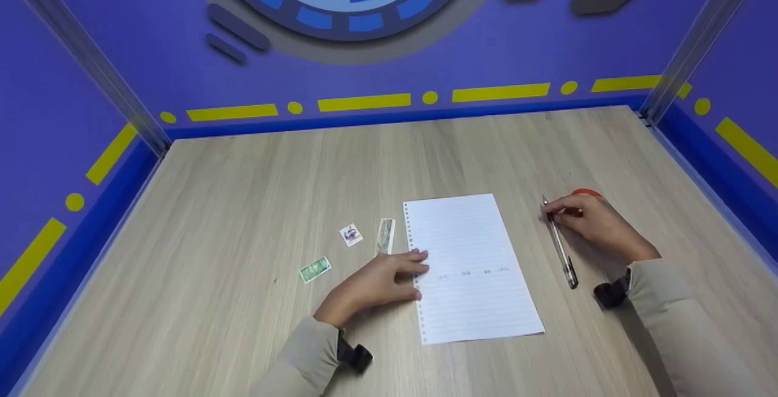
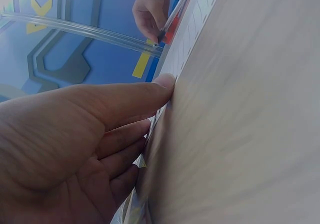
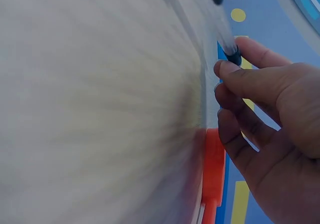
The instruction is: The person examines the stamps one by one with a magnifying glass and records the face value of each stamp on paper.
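A lined white sheet (image 1: 474, 233) with punched holes down its left side and a row of faint handwriting lies on the table. My left hand (image 1: 383, 278) rests at its left edge, fingertips and thumb touching the paper. To the right of the sheet, my right hand (image 1: 586, 220) pinches a clear-barrelled pen (image 1: 559, 248) near its tip between thumb and index finger. The pen's dark grip also shows between the fingers in the right wrist view. A red-orange object (image 3: 213, 166) sits by the right hand, mostly hidden behind it in the head view.
Left of the sheet lie a green stamp (image 1: 315, 269), a white stamp with a small coloured figure (image 1: 351, 234) and a narrow grey stamp (image 1: 385, 236), its lower end close to the left hand. Blue-purple panels (image 1: 364, 81) wall the wooden table (image 1: 243, 202) at back and sides.
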### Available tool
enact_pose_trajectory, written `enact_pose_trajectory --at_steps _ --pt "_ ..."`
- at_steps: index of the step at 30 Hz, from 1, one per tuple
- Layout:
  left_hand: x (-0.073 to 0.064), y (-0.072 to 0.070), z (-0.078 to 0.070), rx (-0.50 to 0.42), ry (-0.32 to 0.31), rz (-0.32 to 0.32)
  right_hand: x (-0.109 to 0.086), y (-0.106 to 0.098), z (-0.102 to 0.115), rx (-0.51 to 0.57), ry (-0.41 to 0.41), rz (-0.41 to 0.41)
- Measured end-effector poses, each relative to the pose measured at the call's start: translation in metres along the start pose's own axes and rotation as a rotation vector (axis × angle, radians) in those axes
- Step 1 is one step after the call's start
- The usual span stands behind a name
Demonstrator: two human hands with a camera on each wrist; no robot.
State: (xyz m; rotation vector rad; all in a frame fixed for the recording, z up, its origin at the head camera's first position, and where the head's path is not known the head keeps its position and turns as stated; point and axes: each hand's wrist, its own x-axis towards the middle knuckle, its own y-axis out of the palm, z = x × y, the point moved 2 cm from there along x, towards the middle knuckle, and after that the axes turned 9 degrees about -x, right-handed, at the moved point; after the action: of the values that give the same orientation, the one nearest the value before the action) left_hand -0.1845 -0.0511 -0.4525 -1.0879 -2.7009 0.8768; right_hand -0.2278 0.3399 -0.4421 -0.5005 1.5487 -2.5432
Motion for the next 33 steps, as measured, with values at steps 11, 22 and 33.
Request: enact_pose_trajectory --at_steps 11,22,33 --pt "0.0001 -0.0009 0.0008 0.002 0.016 0.001 -0.0008 0.0018 -0.0003 -0.045 -0.144 -0.007" --pt "0.0001 -0.0012 -0.0018 0.087 0.032 0.010 0.0006 0.0025 0.0007 -0.031 -0.101 0.004" --pt "0.0014 0.0004 -0.0049 0.190 0.027 0.006 -0.0002 0.0028 -0.0016 0.003 -0.010 0.061"
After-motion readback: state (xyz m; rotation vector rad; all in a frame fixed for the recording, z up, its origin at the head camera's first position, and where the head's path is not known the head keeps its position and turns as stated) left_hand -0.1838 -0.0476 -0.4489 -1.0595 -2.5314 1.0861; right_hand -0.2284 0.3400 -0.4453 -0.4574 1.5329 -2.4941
